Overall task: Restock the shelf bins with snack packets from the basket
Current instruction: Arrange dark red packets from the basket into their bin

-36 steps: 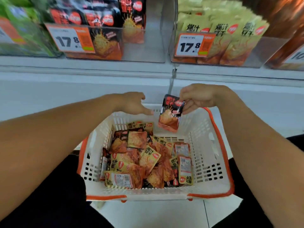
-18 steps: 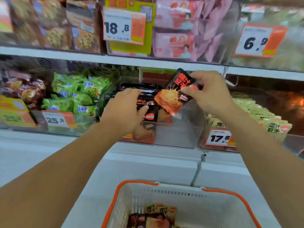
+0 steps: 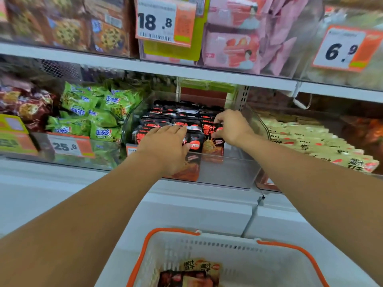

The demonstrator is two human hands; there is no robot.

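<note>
right hand pinching black packet in bin, left hand flat on packets

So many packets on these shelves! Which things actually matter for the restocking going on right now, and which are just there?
Part of the job:
right hand gripping black snack packet
left hand on the packets
clear bin
basket

Just there:
green packets
pink packets
yellow packets
price tags

White shelving in two tiers; orange price tags; pale floor.
</note>
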